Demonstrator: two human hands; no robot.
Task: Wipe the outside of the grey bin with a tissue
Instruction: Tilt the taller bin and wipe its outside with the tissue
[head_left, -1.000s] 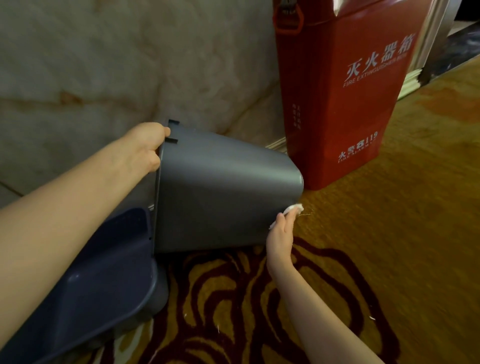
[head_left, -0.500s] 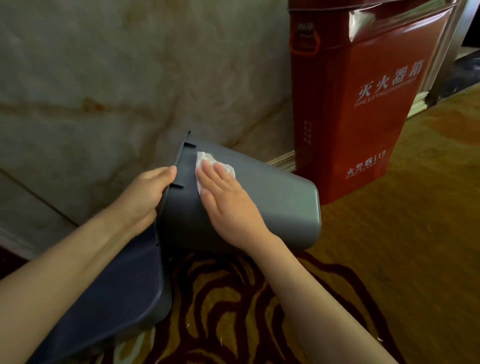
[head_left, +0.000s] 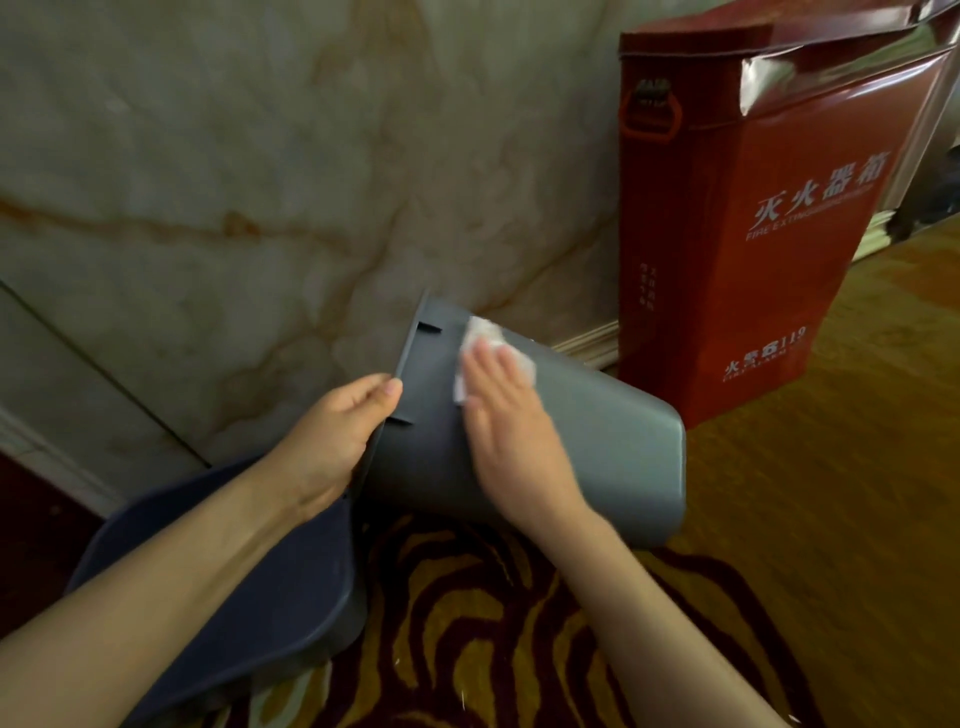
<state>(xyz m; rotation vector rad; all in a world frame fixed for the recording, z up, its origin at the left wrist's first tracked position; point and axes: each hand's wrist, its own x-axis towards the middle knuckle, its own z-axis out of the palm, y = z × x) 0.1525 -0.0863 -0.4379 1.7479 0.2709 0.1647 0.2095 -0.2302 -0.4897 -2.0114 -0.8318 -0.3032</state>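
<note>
The grey bin (head_left: 613, 441) lies tipped on its side on the carpet, its rim toward the left and its base toward the right. My left hand (head_left: 332, 441) grips the rim at the bin's open end. My right hand (head_left: 514, 441) lies flat on the bin's upper side, fingers spread, pressing a crumpled white tissue (head_left: 485, 338) against the plastic near the rim. Most of the tissue shows beyond my fingertips.
A dark blue-grey lid (head_left: 249, 597) lies on the floor under my left forearm. A red fire extinguisher box (head_left: 753, 234) stands right of the bin against the marble wall (head_left: 260, 182). Patterned gold and maroon carpet (head_left: 519, 649) covers the floor.
My right hand moved from the bin's lower right edge up to the top side near the rim, then slid the tissue a little further up. The left hand kept its grip on the rim.
</note>
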